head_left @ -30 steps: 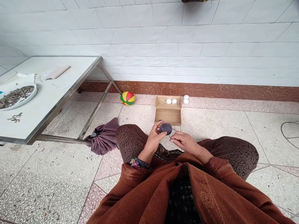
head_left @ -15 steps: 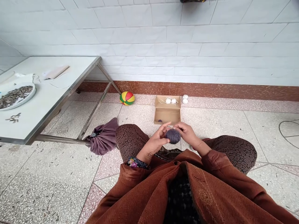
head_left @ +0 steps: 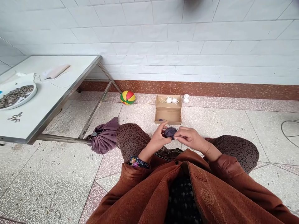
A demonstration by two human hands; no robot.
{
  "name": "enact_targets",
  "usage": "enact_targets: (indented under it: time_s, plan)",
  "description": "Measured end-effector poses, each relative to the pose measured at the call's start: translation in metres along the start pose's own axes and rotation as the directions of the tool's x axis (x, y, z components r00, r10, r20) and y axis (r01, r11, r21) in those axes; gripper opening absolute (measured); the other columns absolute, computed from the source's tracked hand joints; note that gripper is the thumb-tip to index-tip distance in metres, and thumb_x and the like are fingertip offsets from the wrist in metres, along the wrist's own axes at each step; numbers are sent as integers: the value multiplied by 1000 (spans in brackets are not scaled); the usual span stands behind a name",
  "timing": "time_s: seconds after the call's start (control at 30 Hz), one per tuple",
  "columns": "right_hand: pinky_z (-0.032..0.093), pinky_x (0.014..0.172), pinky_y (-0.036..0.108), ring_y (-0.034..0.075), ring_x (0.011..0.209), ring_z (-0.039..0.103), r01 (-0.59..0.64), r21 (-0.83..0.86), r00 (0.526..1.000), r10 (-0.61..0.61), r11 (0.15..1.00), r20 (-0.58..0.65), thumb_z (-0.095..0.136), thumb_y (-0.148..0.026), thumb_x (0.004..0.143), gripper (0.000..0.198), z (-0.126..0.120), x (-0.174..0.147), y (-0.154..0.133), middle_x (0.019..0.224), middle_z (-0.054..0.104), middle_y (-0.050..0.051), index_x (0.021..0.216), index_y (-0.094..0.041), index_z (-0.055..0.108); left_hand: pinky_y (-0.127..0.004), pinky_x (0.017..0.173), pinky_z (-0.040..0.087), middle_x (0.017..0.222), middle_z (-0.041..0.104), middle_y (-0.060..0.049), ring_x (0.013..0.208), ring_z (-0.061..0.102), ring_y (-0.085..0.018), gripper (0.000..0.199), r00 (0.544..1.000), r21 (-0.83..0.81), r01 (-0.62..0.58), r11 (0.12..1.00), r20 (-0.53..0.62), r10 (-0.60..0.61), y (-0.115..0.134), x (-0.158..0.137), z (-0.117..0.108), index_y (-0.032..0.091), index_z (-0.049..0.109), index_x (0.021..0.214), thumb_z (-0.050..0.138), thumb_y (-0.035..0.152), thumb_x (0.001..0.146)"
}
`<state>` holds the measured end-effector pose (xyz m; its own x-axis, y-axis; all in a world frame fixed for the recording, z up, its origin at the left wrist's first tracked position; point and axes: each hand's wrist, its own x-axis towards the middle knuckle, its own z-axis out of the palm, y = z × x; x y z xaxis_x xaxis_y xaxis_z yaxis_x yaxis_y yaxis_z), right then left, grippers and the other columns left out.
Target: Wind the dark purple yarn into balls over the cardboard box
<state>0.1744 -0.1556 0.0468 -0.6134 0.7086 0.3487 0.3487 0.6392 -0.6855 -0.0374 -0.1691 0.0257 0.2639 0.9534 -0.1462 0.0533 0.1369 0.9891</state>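
Observation:
A dark purple ball of yarn (head_left: 169, 132) sits in my left hand (head_left: 159, 138), its thumb and fingers curled around the near and left sides. My right hand (head_left: 188, 138) is closed in a pinch at the ball's right side, apparently on the yarn strand, which is too fine to make out between the fingertips. Just beyond both hands, an open cardboard box (head_left: 171, 114) lies on the floor with a small dark purple bit of yarn (head_left: 160, 120) in its near half. Two white yarn balls (head_left: 171, 100) rest in its raised lid part.
More white balls (head_left: 186, 98) stand right of the box by the wall. A colourful ball (head_left: 128, 97) and a purple cloth bag (head_left: 104, 137) lie near the legs of a table (head_left: 53, 102) at left. That table bears a tray (head_left: 35, 92) of seed-like pieces. A wire ring (head_left: 289, 130) shows at far right.
My right hand has moved from the top of the yarn ball down to its right side. The ball has turned and shifted slightly left in my left hand.

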Motion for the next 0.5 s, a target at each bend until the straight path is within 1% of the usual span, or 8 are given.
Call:
enact_targets:
  time_s: [0.07, 0.13, 0.2, 0.27, 0.33, 0.37, 0.43, 0.5]
  plan:
    - [47, 65, 28, 16, 68, 60, -15, -4, 1000, 15, 1000, -24, 54, -40, 102, 26, -8, 9, 5, 77, 65, 3, 94, -24, 73, -32, 85, 45, 118, 56, -6, 92, 56, -17, 79, 992, -44, 11, 999, 124, -5, 0, -2, 1, 24, 48, 141, 73, 15, 66]
    - [47, 67, 28, 17, 71, 61, -41, 6, 998, 41, 999, -49, 56, -44, 101, 28, -8, 15, 14, 78, 66, 3, 92, -24, 74, -34, 90, 44, 119, 57, -6, 100, 57, -19, 78, 969, -152, 22, 988, 248, 16, 1, -4, 2, 24, 49, 141, 75, 16, 67]
    - [48, 69, 28, 17, 74, 63, -88, 32, 991, 91, 996, -94, 55, -46, 101, 31, 0, 16, 24, 80, 67, 4, 91, -23, 73, -35, 95, 43, 118, 59, -6, 107, 56, -21, 78, 951, -299, 43, 953, 305, 52, 3, -6, 3, 25, 51, 140, 76, 17, 67]
    - [49, 71, 28, 17, 75, 64, -157, 58, 974, 164, 986, -157, 50, -46, 103, 34, 13, 11, 33, 81, 69, 4, 91, -21, 70, -34, 97, 42, 116, 61, -6, 110, 56, -21, 76, 959, -441, 71, 895, 276, 60, 5, -7, 3, 25, 54, 140, 76, 18, 67]
    - [50, 70, 29, 18, 74, 64, -219, 58, 957, 226, 974, -184, 46, -45, 104, 36, 29, 0, 39, 80, 69, 4, 90, -20, 68, -33, 97, 43, 118, 62, -6, 110, 56, -21, 70, 980, -561, 88, 823, 199, 31, 7, -6, 3, 25, 57, 137, 74, 19, 69]
    - [50, 70, 29, 18, 75, 64, -228, 49, 958, 233, 973, -169, 45, -44, 105, 35, 36, -6, 40, 80, 69, 5, 91, -20, 67, -34, 96, 44, 122, 62, -7, 110, 57, -21, 66, 988, -606, 89, 791, 152, 5, 7, -5, 2, 25, 59, 135, 73, 20, 71]
    - [52, 74, 30, 19, 79, 66, -198, 35, 974, 201, 980, -107, 43, -42, 105, 35, 47, -17, 38, 84, 70, 6, 92, -20, 67, -34, 94, 47, 129, 60, -8, 110, 58, -21, 60, 997, -656, 80, 750, 51, -62, 5, -1, 1, 25, 60, 130, 73, 22, 72]
    - [52, 76, 30, 19, 80, 66, -149, 15, 988, 150, 989, -32, 43, -40, 106, 33, 52, -23, 32, 87, 71, 6, 94, -21, 68, -35, 92, 49, 133, 58, -8, 108, 59, -20, 58, 992, -649, 63, 758, -44, -120, 0, 3, 1, 24, 60, 127, 73, 22, 71]
